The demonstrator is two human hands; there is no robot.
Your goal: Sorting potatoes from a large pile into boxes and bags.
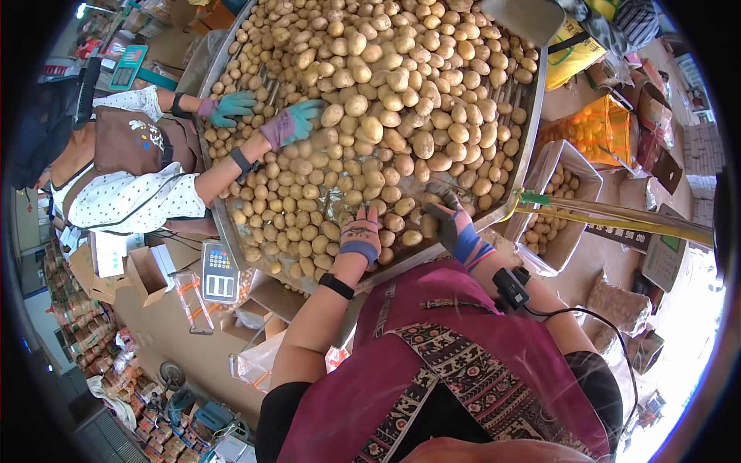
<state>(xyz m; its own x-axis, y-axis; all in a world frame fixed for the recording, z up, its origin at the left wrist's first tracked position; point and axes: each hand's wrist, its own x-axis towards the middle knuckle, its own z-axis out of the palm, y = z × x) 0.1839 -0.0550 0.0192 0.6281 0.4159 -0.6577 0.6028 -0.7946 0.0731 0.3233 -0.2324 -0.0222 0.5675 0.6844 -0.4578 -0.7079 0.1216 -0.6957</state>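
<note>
A large heap of potatoes [370,104] covers a metal-rimmed sorting table [399,263]. Near the table's front edge my left hand [361,234], in a pink and blue knit glove, lies palm down among small potatoes; whether its fingers hold one is unclear. To its right my right hand [454,228], in a glove with a dark coated palm and fingers, has its fingers curved at a potato [429,226]; a firm grip cannot be made out. Between my hands lie several loose potatoes [412,238].
At the left, a co-worker's two gloved hands [292,122] touch the potatoes. A lined crate of potatoes [564,202] stands right of the table, below a pole [625,214] tied to the rim. A digital scale display [220,272] and open cardboard boxes [147,272] are at the lower left.
</note>
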